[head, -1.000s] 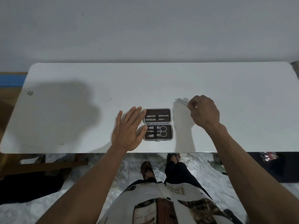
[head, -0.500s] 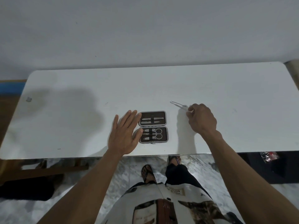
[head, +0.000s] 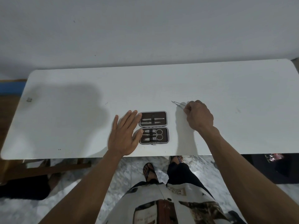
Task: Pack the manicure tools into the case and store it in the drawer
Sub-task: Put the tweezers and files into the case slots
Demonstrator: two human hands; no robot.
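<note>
head view: left hand (head: 123,136) lies flat, fingers spread, against the open case (head: 153,127); right hand (head: 198,116) pinches tweezers (head: 178,104) above the surface (head: 80,126).

Open case (head: 153,127) on white table (head: 80,110), left hand (head: 124,135) beside, right hand (head: 198,116) pinching tweezers (head: 178,104)

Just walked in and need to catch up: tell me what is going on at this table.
A person is packing a manicure set. The case lies open on the white table, near its front edge, with several tools already strapped in both halves. The left hand lies flat at the case's left edge. The right hand pinches a pair of tweezers to the case's right, not yet put in.
</note>
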